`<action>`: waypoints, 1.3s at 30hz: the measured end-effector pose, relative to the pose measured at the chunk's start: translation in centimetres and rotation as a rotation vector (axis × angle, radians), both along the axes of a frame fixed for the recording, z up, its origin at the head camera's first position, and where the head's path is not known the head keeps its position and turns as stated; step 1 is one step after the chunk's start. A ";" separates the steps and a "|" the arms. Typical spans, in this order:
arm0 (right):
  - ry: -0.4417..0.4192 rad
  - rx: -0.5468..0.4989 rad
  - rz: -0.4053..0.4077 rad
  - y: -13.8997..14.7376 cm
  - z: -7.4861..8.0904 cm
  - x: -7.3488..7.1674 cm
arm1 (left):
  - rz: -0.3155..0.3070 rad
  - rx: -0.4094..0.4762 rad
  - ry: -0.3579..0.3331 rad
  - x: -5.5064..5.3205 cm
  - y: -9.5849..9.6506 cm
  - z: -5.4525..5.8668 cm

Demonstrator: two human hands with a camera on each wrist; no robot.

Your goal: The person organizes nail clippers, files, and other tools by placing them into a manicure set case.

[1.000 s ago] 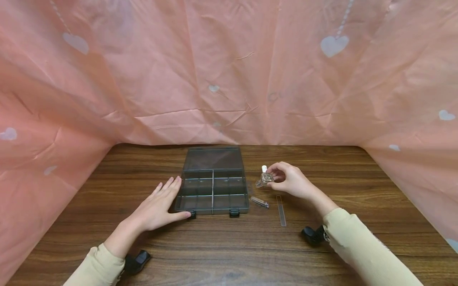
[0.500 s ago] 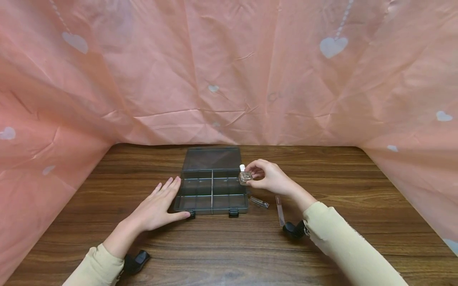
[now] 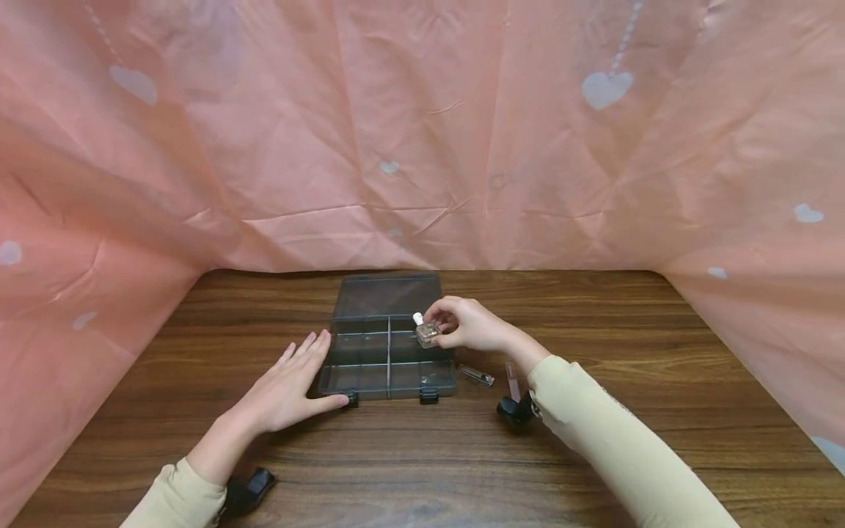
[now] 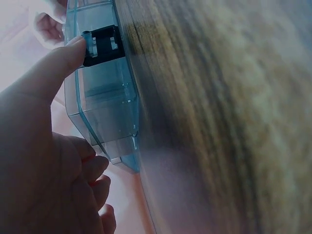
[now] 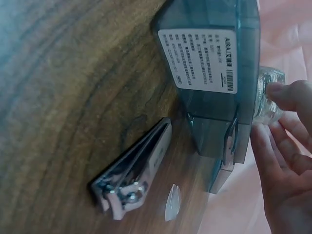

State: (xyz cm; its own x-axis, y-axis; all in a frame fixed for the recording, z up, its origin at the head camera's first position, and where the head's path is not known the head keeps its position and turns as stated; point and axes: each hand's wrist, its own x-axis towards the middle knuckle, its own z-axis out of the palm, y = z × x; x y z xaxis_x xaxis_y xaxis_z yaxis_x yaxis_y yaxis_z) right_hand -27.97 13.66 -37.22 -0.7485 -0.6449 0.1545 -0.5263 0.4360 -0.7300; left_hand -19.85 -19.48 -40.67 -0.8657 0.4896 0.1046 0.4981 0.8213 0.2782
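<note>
A dark see-through divided box lies on the table with its lid folded back behind it. My left hand rests along the box's left side, fingers straight and spread. Its thumb touches the left front latch. With thumb and fingers, my right hand pinches a small square glass nail polish bottle with a white cap. The bottle is tilted and overlaps the back right compartment in the head view. In the right wrist view, its glass shows past the box's labelled side wall.
Nail clippers lie just right of the box. Farther right is a narrow nail file, partly hidden by the black wrist mount. A small clear leaf-shaped piece shows near the clippers. Pink cloth hangs around the table.
My right hand has carried the bottle leftward from the table right of the box to over its right half, and the bottle has tilted. The left hand has stayed in place.
</note>
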 end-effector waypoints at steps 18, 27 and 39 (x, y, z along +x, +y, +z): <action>-0.069 0.041 0.122 -0.6 -0.3 -1.8 | 0.008 0.006 0.005 0.2 0.0 0.1; -0.072 0.084 0.150 -1.1 -0.4 -2.5 | 0.007 0.009 0.005 0.3 -0.1 -0.1; -0.051 0.091 0.135 -1.5 -0.7 -2.2 | 0.016 0.000 -0.001 0.2 -0.2 -0.2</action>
